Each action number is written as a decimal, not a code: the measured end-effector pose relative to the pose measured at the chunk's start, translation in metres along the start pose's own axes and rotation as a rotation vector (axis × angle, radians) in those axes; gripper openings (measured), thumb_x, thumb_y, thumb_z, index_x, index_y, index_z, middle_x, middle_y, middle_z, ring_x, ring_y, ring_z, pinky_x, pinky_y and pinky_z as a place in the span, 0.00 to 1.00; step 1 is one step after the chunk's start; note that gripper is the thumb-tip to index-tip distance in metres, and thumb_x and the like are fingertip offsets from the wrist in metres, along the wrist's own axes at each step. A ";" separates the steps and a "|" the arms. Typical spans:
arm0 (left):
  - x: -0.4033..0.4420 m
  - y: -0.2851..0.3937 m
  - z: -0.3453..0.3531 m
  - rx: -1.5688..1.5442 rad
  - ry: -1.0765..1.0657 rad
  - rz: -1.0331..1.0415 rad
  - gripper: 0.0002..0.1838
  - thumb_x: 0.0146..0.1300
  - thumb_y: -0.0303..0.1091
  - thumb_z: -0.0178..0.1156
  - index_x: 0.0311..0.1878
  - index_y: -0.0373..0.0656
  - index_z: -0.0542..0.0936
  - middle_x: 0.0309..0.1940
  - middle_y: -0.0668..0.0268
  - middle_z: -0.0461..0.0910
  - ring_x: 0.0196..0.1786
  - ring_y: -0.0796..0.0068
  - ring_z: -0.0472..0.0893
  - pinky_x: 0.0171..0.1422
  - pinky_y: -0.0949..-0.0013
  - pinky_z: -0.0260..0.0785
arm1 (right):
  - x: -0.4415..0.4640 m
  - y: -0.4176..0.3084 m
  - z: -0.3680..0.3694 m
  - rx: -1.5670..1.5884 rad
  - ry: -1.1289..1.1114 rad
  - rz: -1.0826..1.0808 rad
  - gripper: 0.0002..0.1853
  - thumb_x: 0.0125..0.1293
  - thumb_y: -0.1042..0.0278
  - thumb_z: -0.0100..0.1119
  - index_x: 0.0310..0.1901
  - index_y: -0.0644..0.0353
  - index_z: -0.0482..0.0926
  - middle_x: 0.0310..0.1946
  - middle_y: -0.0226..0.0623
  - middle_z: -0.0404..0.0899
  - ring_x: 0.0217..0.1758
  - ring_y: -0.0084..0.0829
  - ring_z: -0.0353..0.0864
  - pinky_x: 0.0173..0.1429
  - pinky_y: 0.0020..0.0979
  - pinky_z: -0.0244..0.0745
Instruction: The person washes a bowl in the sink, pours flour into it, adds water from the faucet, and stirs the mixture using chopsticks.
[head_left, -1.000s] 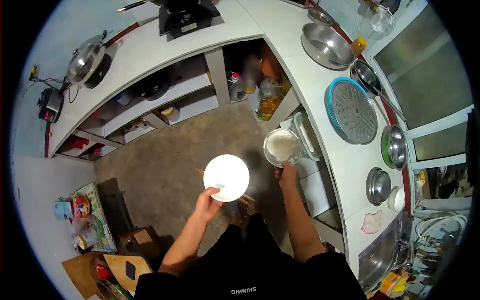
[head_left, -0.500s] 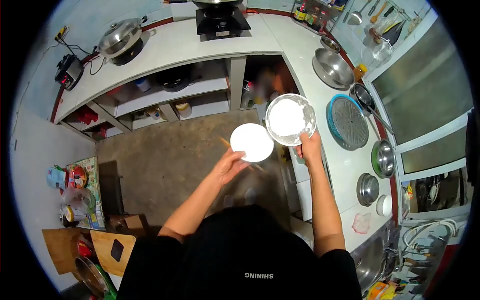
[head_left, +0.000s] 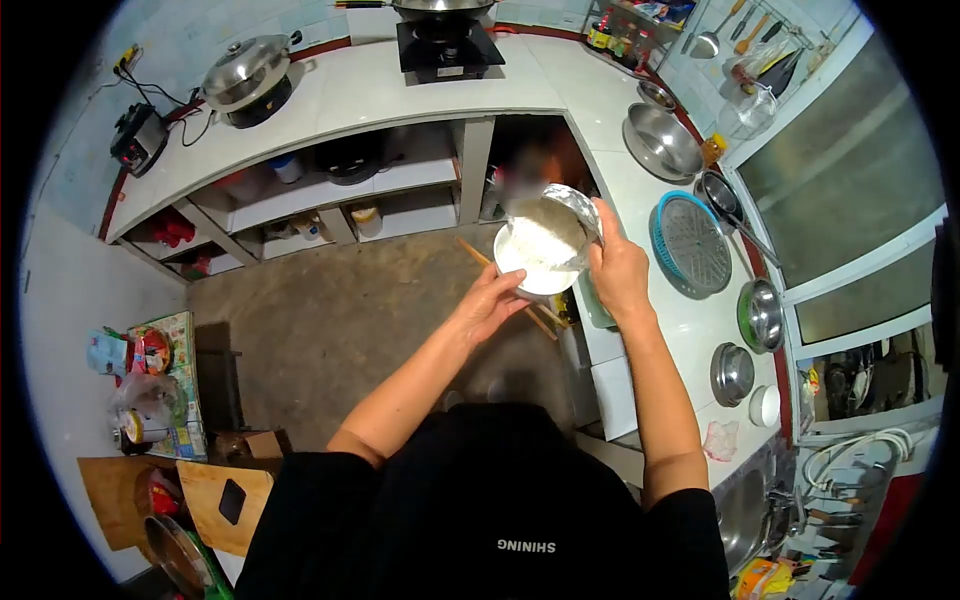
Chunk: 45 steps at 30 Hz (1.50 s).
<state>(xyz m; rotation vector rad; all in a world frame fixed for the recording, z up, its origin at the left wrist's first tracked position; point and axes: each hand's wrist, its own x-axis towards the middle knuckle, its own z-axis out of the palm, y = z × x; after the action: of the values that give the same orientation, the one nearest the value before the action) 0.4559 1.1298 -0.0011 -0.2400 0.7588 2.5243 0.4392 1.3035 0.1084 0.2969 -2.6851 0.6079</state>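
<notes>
My left hand (head_left: 492, 303) is closed on the rim of a white bowl (head_left: 510, 268), and chopsticks (head_left: 540, 322) stick out on both sides beneath it. My right hand (head_left: 620, 265) grips the edge of a metal bowl (head_left: 580, 203), which is tilted over the white bowl. White powder (head_left: 545, 235) lies in the tilted metal bowl and at the white bowl's opening; where one heap ends and the other begins I cannot tell.
Along the right counter (head_left: 625, 180) are a large steel basin (head_left: 662, 142), a blue basket (head_left: 690, 243) and smaller bowls (head_left: 732, 373). A stove (head_left: 447, 55) stands on the far counter. Cutting boards (head_left: 225, 505) are at the lower left.
The metal bowl has moved left over the white bowl and tipped toward it. The white bowl has shifted slightly right, and more of the chopsticks shows.
</notes>
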 end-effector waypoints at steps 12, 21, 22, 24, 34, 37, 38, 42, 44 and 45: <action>-0.010 0.009 -0.004 0.036 0.033 0.049 0.25 0.57 0.30 0.59 0.56 0.42 0.63 0.51 0.60 0.70 0.53 0.66 0.72 0.57 0.61 0.68 | -0.010 -0.007 0.013 -0.047 0.084 -0.124 0.32 0.50 0.79 0.52 0.60 0.50 0.62 0.43 0.46 0.77 0.36 0.46 0.78 0.37 0.38 0.74; -0.005 0.012 -0.010 0.088 0.070 0.038 0.26 0.56 0.31 0.60 0.58 0.44 0.63 0.51 0.61 0.69 0.54 0.66 0.71 0.57 0.61 0.68 | -0.011 -0.006 0.019 -0.135 0.039 -0.202 0.32 0.49 0.80 0.52 0.59 0.54 0.62 0.41 0.47 0.77 0.32 0.46 0.79 0.34 0.38 0.74; -0.005 0.012 -0.009 0.100 0.082 0.040 0.26 0.56 0.32 0.60 0.57 0.44 0.63 0.51 0.61 0.69 0.54 0.66 0.71 0.57 0.61 0.68 | -0.010 -0.004 0.020 -0.091 0.092 -0.174 0.32 0.49 0.80 0.52 0.59 0.54 0.62 0.40 0.47 0.77 0.31 0.46 0.79 0.33 0.39 0.74; 0.000 0.011 -0.008 0.115 0.093 0.038 0.27 0.56 0.32 0.60 0.57 0.44 0.63 0.50 0.62 0.70 0.53 0.67 0.71 0.57 0.61 0.68 | -0.004 0.002 0.019 -0.006 0.192 -0.123 0.32 0.48 0.80 0.52 0.59 0.55 0.62 0.39 0.48 0.77 0.29 0.47 0.78 0.32 0.40 0.73; 0.017 -0.022 -0.052 0.079 0.144 -0.073 0.29 0.52 0.24 0.56 0.59 0.45 0.62 0.52 0.64 0.68 0.54 0.67 0.71 0.56 0.61 0.68 | -0.028 0.078 0.090 1.351 -0.265 0.989 0.08 0.55 0.71 0.46 0.29 0.68 0.70 0.14 0.38 0.70 0.09 0.22 0.61 0.10 0.24 0.53; 0.024 -0.034 -0.075 0.045 0.238 -0.108 0.30 0.52 0.22 0.54 0.60 0.43 0.60 0.53 0.61 0.68 0.53 0.66 0.72 0.55 0.61 0.70 | -0.046 0.119 0.115 1.543 -0.330 1.113 0.08 0.53 0.68 0.47 0.26 0.64 0.70 0.15 0.38 0.69 0.10 0.21 0.59 0.12 0.22 0.50; 0.028 -0.038 -0.085 0.027 0.274 -0.120 0.30 0.52 0.21 0.53 0.61 0.43 0.59 0.53 0.60 0.67 0.53 0.65 0.72 0.54 0.61 0.70 | -0.051 0.136 0.125 1.571 -0.310 1.197 0.08 0.53 0.68 0.47 0.27 0.64 0.70 0.16 0.37 0.69 0.11 0.20 0.59 0.12 0.22 0.49; 0.039 -0.047 -0.096 0.036 0.315 -0.127 0.30 0.49 0.24 0.54 0.59 0.40 0.61 0.53 0.60 0.68 0.54 0.64 0.71 0.56 0.62 0.68 | -0.080 0.228 0.171 1.621 -0.111 1.559 0.10 0.58 0.64 0.45 0.29 0.62 0.68 0.17 0.34 0.69 0.11 0.20 0.58 0.12 0.21 0.50; 0.047 -0.052 -0.104 0.044 0.337 -0.139 0.30 0.49 0.25 0.53 0.60 0.39 0.60 0.53 0.60 0.68 0.54 0.64 0.72 0.57 0.62 0.68 | -0.085 0.268 0.181 1.602 0.090 1.736 0.13 0.62 0.59 0.44 0.26 0.60 0.67 0.16 0.32 0.68 0.10 0.19 0.59 0.11 0.19 0.50; 0.052 -0.056 -0.109 0.035 0.357 -0.141 0.31 0.49 0.25 0.53 0.60 0.39 0.60 0.53 0.60 0.69 0.54 0.64 0.72 0.57 0.62 0.68 | -0.089 0.294 0.188 1.654 0.138 1.815 0.14 0.63 0.58 0.43 0.27 0.60 0.68 0.15 0.31 0.68 0.10 0.19 0.60 0.11 0.18 0.51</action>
<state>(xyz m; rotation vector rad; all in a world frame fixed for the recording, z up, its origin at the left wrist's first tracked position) 0.4418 1.1302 -0.1333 -0.7196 0.8844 2.3603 0.3795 1.4896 -0.1938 -1.7574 -0.8263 2.7307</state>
